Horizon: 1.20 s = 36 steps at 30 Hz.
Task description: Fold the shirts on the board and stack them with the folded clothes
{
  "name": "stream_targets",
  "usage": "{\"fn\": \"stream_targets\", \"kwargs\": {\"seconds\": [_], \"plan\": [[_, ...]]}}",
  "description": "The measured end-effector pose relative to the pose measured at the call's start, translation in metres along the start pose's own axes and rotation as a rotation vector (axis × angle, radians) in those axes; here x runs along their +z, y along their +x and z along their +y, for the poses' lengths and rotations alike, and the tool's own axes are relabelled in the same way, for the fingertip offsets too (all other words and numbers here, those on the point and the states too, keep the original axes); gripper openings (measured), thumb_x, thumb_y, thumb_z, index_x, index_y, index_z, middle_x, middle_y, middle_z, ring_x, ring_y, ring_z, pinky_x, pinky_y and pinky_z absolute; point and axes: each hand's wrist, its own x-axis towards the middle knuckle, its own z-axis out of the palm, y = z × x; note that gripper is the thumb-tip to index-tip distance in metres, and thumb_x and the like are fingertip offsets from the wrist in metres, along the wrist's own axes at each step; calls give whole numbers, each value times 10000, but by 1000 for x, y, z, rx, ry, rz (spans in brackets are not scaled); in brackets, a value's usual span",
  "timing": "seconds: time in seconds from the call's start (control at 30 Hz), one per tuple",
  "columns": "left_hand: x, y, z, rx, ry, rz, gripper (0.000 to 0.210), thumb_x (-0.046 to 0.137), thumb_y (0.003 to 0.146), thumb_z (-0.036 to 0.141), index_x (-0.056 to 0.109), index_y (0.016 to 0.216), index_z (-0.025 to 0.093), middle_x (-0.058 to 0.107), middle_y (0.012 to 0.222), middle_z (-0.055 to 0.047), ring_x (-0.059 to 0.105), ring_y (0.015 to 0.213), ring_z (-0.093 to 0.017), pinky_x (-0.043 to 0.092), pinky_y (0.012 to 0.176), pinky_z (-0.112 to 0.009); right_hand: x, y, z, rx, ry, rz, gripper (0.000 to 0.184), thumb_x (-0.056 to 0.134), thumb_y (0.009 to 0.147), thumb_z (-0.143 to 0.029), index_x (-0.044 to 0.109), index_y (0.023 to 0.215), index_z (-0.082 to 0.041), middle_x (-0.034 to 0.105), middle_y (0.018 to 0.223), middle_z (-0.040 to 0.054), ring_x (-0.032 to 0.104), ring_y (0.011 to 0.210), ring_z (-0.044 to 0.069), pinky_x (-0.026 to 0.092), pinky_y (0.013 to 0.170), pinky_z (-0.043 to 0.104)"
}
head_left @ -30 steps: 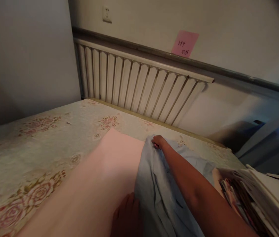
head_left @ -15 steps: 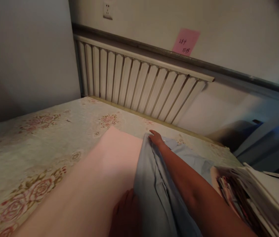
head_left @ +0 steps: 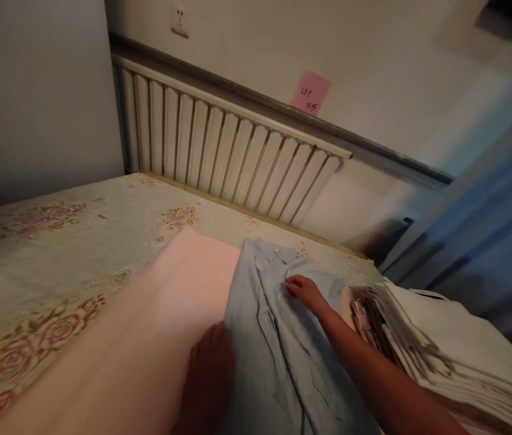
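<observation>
Running near to far, the cloth (head_left: 249, 326) lies beneath the right hand (head_left: 304, 291), right of the left hand (head_left: 210, 370); neither grip determinable.

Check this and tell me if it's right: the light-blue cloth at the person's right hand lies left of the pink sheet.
Wrong side: the head view shows the light-blue cloth at the person's right hand lying right of the pink sheet.
</observation>
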Motion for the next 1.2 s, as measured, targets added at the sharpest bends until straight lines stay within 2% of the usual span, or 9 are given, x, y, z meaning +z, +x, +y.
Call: {"fn": "stream_targets", "kwargs": {"seconds": [0.13, 0.27, 0.47, 0.6, 0.77, 0.97, 1.03, 1.13, 1.2], "plan": [[3, 0, 0, 34, 5, 67, 440, 349, 894, 213, 554, 1281, 166, 490, 1417, -109, 398, 1316, -252, 295, 1080, -440, -22, -73, 20, 41, -45, 25, 260, 510, 689, -352, 660, 818, -183, 667, 668, 17, 619, 620, 168, 488, 615, 282], [2, 0, 0, 56, 15, 100, 405, 373, 898, 221, 560, 1254, 169, 507, 1395, -107, 402, 1300, -248, 307, 1061, -435, -35, -140, 38, 43, -151, 83, 277, 492, 722, -389, 663, 810, -188, 692, 772, 53, 637, 755, 218, 483, 734, 331], [1, -1, -2, 113, 27, 162, 372, 392, 894, 204, 574, 1216, 159, 530, 1363, -117, 429, 1268, -262, 343, 1023, -435, -36, -209, 56, 32, -550, 93, 376, 475, 817, -303, 634, 1148, -225, 650, 1183, 103, 566, 1122, 259, 390, 986, 338], [2, -2, -3, 132, 33, 192, 363, 395, 897, 209, 575, 1208, 158, 536, 1348, -127, 436, 1260, -265, 344, 1022, -438, -40, -220, 55, 115, -690, 23, 488, 558, 792, -295, 564, 1277, -242, 609, 1269, 92, 511, 1192, 276, 365, 1004, 337], [3, -3, -3, 142, 23, 206, 357, 402, 897, 199, 569, 1210, 159, 538, 1337, -129, 434, 1261, -261, 346, 1018, -434, -48, -207, 45, 145, -720, 6, 533, 619, 724, -264, 580, 1254, -212, 638, 1214, 82, 545, 1125, 257, 377, 938, 299], [0, -3, -3, 138, -1, 204, 352, 408, 891, 189, 576, 1198, 156, 538, 1332, -123, 436, 1252, -259, 341, 1019, -436, -48, -193, 44, 181, -729, -51, 186, 588, 655, -148, 702, 791, -205, 708, 809, 33, 640, 816, 181, 396, 699, 228], [0, -3, -3, 133, -3, 197, 354, 413, 888, 190, 573, 1202, 156, 536, 1336, -126, 433, 1256, -260, 338, 1021, -438, -48, -193, 47, 167, -735, -32, 243, 579, 651, -116, 704, 842, -199, 709, 898, 53, 639, 883, 183, 402, 742, 224], [1, -3, -4, 141, -5, 200, 356, 409, 890, 194, 569, 1206, 158, 531, 1342, -130, 428, 1263, -261, 336, 1023, -438, -49, -197, 51, 156, -736, 16, 405, 588, 669, -126, 668, 1062, -189, 667, 1104, 99, 605, 1038, 204, 394, 857, 237], [1, -3, -4, 149, -4, 207, 360, 398, 894, 197, 566, 1210, 158, 531, 1344, -130, 429, 1262, -263, 338, 1021, -438, -48, -199, 52, 169, -727, 30, 412, 596, 673, -149, 661, 1080, -176, 671, 1096, 114, 608, 1037, 220, 397, 860, 253]]}}
